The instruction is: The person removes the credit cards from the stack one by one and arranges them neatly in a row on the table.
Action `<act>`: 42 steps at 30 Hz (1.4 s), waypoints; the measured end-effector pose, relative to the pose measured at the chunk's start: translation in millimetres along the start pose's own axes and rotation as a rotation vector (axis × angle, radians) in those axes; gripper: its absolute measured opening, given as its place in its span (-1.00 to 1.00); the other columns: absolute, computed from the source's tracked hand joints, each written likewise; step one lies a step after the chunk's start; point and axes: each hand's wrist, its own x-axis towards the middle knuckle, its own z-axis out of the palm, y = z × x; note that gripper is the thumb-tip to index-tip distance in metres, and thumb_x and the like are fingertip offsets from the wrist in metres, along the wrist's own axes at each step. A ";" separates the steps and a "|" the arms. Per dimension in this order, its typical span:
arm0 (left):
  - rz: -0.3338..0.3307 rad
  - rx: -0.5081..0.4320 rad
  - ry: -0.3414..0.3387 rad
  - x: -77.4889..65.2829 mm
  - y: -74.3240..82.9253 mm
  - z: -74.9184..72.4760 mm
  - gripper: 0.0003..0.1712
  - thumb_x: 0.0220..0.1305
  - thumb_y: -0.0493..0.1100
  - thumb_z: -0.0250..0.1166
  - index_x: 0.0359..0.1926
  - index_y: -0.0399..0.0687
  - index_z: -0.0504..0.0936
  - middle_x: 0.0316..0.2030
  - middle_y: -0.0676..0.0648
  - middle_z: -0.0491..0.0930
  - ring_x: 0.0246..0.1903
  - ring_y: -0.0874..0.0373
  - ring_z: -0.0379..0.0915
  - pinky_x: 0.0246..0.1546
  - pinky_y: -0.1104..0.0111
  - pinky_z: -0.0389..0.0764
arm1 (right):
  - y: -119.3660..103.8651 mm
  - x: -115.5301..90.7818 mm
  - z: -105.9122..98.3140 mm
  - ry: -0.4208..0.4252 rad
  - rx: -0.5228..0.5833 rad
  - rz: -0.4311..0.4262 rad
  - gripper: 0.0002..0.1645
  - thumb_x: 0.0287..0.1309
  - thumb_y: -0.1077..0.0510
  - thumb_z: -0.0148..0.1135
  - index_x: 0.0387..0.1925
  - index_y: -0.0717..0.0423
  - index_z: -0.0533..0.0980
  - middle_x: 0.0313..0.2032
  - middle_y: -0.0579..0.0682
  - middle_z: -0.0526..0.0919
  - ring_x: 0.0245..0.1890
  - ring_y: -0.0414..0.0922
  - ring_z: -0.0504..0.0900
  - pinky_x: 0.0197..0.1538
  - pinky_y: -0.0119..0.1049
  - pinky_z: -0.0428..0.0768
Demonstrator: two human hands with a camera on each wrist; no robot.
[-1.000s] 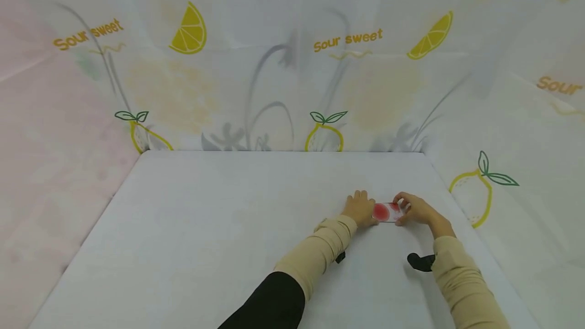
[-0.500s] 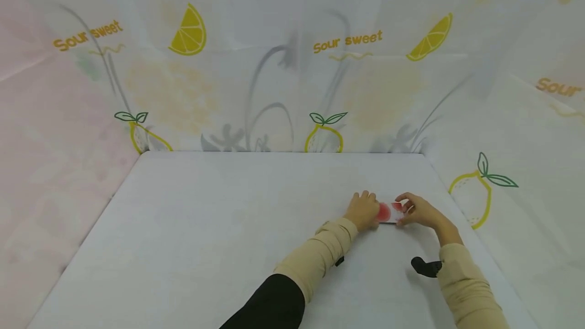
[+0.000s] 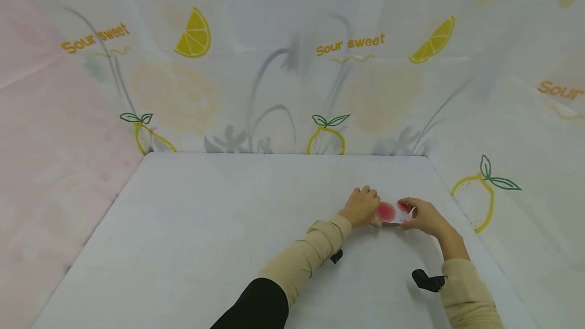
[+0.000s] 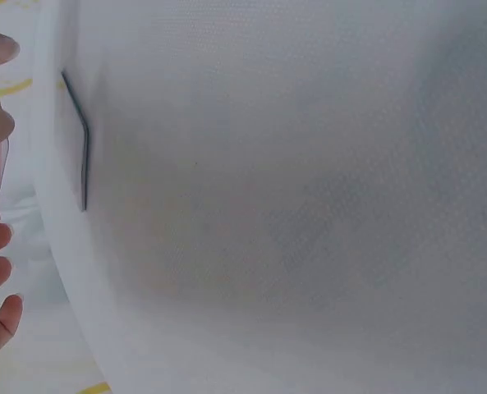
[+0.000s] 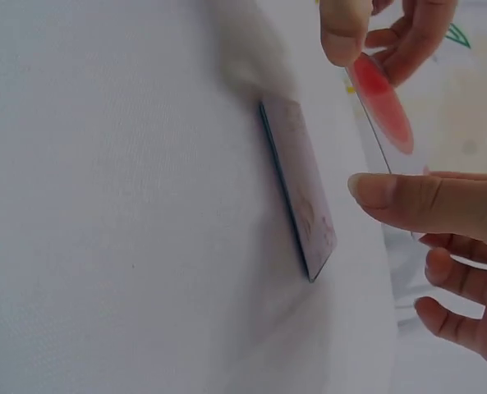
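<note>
My left hand [image 3: 361,206] and right hand [image 3: 427,217] hold opposite ends of a thin, partly clear rectangular piece [image 3: 386,211] with a red circle printed on it. In the right wrist view the piece [image 5: 383,103] is tilted, its left end pinched by the left thumb and fingers and its right end by the right thumb and fingers. Beneath and nearer the camera, a flat rectangular slab [image 5: 300,180] with a pale pinkish top and a dark edge lies on the white surface. The left wrist view catches the slab's edge [image 4: 85,156], with fingertips along the left side.
A white tabletop [image 3: 205,227] stretches to the left and front of the hands. Behind it hangs a pale cloth wall [image 3: 256,85] printed with lemons and lettering; similar cloth lines both sides. Black curved pieces [image 3: 427,281] stick out at both wrists.
Both hands keep hold of the red-circled piece. It has shifted slightly right, and more of a dark edge shows below it. The right hand and forearm have moved a little to the right.
</note>
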 end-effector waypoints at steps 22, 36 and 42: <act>-0.040 -0.432 -0.016 -46.2 -34.5 -31.6 -0.39 -0.07 0.15 0.44 0.01 -0.01 0.61 -0.04 0.05 0.57 -0.05 0.17 0.40 -0.13 0.40 0.45 | -39.2 -14.5 20.6 0.192 0.139 -0.048 -0.33 -0.38 0.25 0.59 -0.11 0.41 0.55 -0.39 0.11 0.58 -0.48 -0.24 0.44 -0.43 -0.45 0.42; -0.059 -0.578 0.047 -69.3 -58.8 -42.2 -0.40 -0.09 0.06 0.49 -0.01 -0.10 0.61 -0.06 0.02 0.59 -0.05 0.14 0.42 -0.01 0.40 0.44 | -65.6 -6.3 28.6 0.222 0.116 -0.076 -0.32 -0.37 0.19 0.60 -0.09 0.36 0.57 -0.38 0.03 0.58 -0.44 -0.19 0.47 -0.37 -0.35 0.50; -0.087 -0.631 0.060 -81.4 -63.4 -45.4 -0.41 -0.11 0.02 0.50 -0.03 -0.14 0.61 -0.08 -0.01 0.59 -0.04 0.13 0.42 0.07 0.42 0.39 | -80.6 -6.8 31.0 0.231 0.137 -0.127 -0.33 -0.37 0.21 0.59 -0.09 0.37 0.56 -0.35 0.05 0.60 -0.43 -0.07 0.50 -0.36 -0.38 0.49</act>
